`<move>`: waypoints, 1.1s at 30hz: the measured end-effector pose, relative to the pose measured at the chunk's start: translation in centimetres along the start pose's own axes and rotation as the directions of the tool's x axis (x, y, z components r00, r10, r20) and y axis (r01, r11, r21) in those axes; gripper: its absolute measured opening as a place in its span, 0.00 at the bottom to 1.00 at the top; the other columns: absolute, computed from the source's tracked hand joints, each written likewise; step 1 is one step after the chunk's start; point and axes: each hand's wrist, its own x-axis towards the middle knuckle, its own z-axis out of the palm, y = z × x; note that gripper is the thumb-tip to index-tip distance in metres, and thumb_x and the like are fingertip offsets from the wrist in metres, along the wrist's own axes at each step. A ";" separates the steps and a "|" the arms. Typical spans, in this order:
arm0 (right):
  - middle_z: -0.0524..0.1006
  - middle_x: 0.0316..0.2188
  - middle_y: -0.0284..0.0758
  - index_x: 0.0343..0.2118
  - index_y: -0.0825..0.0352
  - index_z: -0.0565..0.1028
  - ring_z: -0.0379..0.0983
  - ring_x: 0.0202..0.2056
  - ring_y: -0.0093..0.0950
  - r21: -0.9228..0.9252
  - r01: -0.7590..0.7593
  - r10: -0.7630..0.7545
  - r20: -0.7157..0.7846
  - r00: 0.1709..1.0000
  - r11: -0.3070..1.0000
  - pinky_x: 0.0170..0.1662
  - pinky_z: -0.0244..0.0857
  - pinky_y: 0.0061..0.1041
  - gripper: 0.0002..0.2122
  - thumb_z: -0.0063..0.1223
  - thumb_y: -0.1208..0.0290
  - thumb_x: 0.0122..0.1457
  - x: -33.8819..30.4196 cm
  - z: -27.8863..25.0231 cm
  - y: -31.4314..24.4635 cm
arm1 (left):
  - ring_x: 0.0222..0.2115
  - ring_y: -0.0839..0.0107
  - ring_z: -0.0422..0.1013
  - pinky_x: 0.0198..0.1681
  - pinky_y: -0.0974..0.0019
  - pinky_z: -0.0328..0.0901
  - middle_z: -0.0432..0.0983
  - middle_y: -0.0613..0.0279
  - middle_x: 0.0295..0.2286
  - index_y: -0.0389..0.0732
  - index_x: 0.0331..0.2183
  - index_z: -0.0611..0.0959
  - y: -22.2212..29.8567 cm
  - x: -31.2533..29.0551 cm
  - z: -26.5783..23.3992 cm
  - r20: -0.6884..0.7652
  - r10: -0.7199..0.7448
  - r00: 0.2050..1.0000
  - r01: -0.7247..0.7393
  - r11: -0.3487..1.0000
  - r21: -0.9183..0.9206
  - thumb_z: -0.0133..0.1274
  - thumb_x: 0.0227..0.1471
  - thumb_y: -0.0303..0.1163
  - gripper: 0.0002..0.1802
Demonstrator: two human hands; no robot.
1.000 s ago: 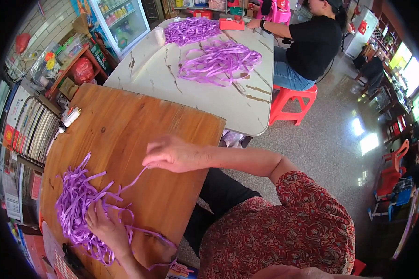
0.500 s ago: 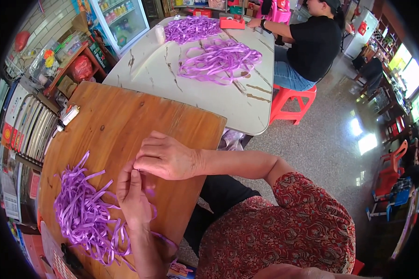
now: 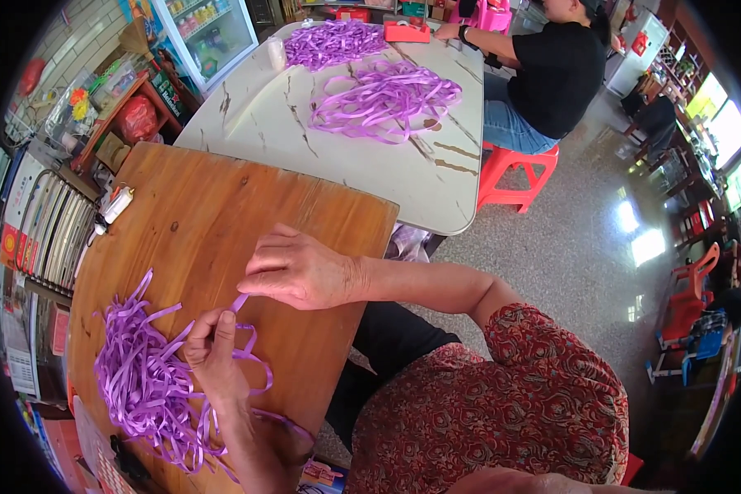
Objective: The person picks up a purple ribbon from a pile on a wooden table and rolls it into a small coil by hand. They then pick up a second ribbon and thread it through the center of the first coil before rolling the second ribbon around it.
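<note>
1. While both hands work above the wooden table point(image 3: 193, 222), a purple ribbon point(image 3: 239, 302) spans the narrow gap between them.
2. The left hand point(image 3: 214, 356) has its grip closed, thumb against forefinger, on the ribbon's lower part.
3. The right hand point(image 3: 292, 270) pinches the ribbon's upper part at its fingertips, knuckles bent, palm turned down.
4. Loose purple loops point(image 3: 259, 362) hang or lie just right of the left hand; one strand runs to the table's right edge, near the left forearm.
5. To the left lies a tangled purple pile point(image 3: 144, 383), near the table's left edge, with the left hand beside it.
6. Bare wood stretches from the hands to the far edge, giving room forward; the right forearm crosses the right edge.
7. A white device point(image 3: 117, 207) sits at the left edge, beside upright files point(image 3: 53, 218) that bound that side.
8. Beyond the far edge, a white table point(image 3: 247, 156) carries two ribbon heaps point(image 3: 387, 100), a white cylinder point(image 3: 277, 54) and a red box point(image 3: 407, 30).
9. At its right edge a co-worker point(image 3: 560, 78) sits on a red stool point(image 3: 514, 177); speckled floor point(image 3: 543, 255) opens to the right.
</note>
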 end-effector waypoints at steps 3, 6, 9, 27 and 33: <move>0.71 0.29 0.29 0.35 0.63 0.76 0.69 0.32 0.28 0.070 -0.032 0.033 -0.020 0.999 0.997 0.35 0.60 0.29 0.12 0.59 0.76 0.45 -0.1 0.2 0.0 | 0.23 0.85 0.59 0.27 0.79 0.54 0.69 0.74 0.22 0.37 0.29 0.81 0.5 -0.3 -0.1 -0.043 -0.064 0.997 0.062 0.997 -0.054 0.55 0.50 0.27 0.04; 0.73 0.28 0.29 0.33 0.61 0.77 0.70 0.32 0.28 0.148 -0.070 0.080 -0.064 0.995 0.987 0.36 0.60 0.30 0.07 0.58 0.72 0.48 -0.1 1.0 0.1 | 0.23 0.84 0.61 0.27 0.79 0.56 0.70 0.73 0.22 0.36 0.29 0.81 0.9 -0.7 -0.6 -0.023 0.007 1.000 -0.006 0.999 0.051 0.56 0.49 0.26 0.04; 0.74 0.29 0.32 0.34 0.61 0.78 0.70 0.31 0.30 0.160 -0.108 0.122 -0.082 0.989 0.981 0.34 0.63 0.30 0.07 0.58 0.73 0.50 0.0 0.0 0.3 | 0.23 0.83 0.64 0.26 0.79 0.57 0.72 0.70 0.23 0.36 0.30 0.81 1.6 -0.4 -0.5 -0.009 0.026 1.000 -0.022 0.959 0.284 0.56 0.49 0.26 0.05; 0.76 0.30 0.33 0.38 0.66 0.78 0.72 0.32 0.25 0.409 -0.255 0.251 0.064 0.966 0.876 0.34 0.65 0.20 0.12 0.53 0.84 0.50 1.5 0.0 -1.7 | 0.26 0.73 0.71 0.34 0.68 0.67 0.74 0.61 0.25 0.33 0.41 0.76 1.4 -0.9 0.1 0.380 -0.062 0.923 0.185 0.937 -0.295 0.52 0.54 0.31 0.14; 0.76 0.31 0.33 0.39 0.67 0.77 0.72 0.34 0.25 0.301 -0.173 0.146 0.110 0.983 0.938 0.35 0.65 0.20 0.12 0.52 0.84 0.51 1.7 0.2 -2.1 | 0.21 0.81 0.63 0.26 0.77 0.60 0.71 0.68 0.22 0.35 0.36 0.80 1.7 -1.4 0.3 0.277 -0.123 0.953 0.228 0.893 -0.389 0.53 0.53 0.32 0.11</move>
